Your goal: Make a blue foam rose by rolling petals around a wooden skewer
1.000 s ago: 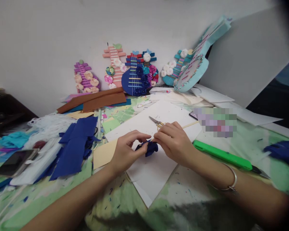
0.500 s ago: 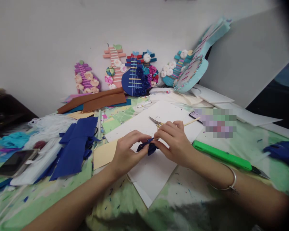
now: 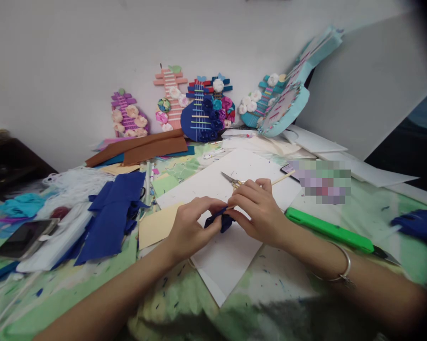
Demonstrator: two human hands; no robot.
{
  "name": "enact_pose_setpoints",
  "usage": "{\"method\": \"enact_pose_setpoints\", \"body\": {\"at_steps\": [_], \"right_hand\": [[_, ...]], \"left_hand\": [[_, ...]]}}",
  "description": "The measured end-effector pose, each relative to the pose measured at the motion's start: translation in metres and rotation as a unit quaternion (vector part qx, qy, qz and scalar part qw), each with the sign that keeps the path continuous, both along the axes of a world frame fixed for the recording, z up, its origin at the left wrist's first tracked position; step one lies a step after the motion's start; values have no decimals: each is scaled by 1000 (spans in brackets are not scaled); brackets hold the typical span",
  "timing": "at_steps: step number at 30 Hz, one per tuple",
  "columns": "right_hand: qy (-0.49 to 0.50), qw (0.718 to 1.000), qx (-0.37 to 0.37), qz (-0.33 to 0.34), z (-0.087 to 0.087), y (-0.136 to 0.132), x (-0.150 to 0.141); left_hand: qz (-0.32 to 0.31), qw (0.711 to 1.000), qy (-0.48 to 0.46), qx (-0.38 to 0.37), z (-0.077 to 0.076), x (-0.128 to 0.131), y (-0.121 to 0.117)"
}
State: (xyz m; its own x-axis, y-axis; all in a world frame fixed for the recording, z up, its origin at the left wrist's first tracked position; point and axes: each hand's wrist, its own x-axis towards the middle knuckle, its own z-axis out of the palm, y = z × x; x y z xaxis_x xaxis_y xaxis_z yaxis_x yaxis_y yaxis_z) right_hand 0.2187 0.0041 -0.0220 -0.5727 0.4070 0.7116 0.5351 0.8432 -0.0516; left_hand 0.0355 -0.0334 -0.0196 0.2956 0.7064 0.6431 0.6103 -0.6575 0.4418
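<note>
A small crumpled piece of dark blue crepe paper (image 3: 227, 223) is pinched between my two hands above a white sheet (image 3: 231, 253). My left hand (image 3: 195, 225) is closed on its left side, thumb against fingertips. From the other side my right hand (image 3: 258, 208) pinches the upper edge, fingers bent. A thin wooden stick (image 3: 283, 177) sticks out past my right hand's knuckles; whether the fingers grip it is hidden. Scissors (image 3: 231, 180) lie just behind that hand, their handles partly covered. A green utility knife (image 3: 329, 229) rests beside my right forearm, blade out.
Left are blue crepe strips (image 3: 109, 222), white cord (image 3: 80, 187) and a phone (image 3: 25, 239). Brown paper (image 3: 146, 147) lies behind. Decorated paper guitars (image 3: 195, 116) lean on the wall. Another phone (image 3: 288, 169) is partly blurred out; a blue bundle (image 3: 417, 225) lies far right.
The left fingers have shifted slightly over the blue crepe paper, covering more of its top edge. The whole view has moved a little; both hands keep their pinch.
</note>
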Motion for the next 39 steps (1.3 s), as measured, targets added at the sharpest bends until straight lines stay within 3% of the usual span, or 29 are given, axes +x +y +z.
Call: {"method": "enact_pose_setpoints", "body": {"at_steps": [9, 18, 31, 39], "right_hand": [[-7, 1000, -9, 14, 1, 0, 0], [-26, 999, -31, 14, 1, 6, 6], [-41, 998, -32, 19, 1, 4, 3], [-56, 997, -42, 23, 0, 8, 5]], "left_hand": [[-12, 1000, -8, -5, 0, 1, 0], [20, 1000, 7, 6, -1, 1, 0], [-2, 1000, 17, 1, -2, 2, 0], [-23, 988, -75, -133, -2, -1, 4]]}}
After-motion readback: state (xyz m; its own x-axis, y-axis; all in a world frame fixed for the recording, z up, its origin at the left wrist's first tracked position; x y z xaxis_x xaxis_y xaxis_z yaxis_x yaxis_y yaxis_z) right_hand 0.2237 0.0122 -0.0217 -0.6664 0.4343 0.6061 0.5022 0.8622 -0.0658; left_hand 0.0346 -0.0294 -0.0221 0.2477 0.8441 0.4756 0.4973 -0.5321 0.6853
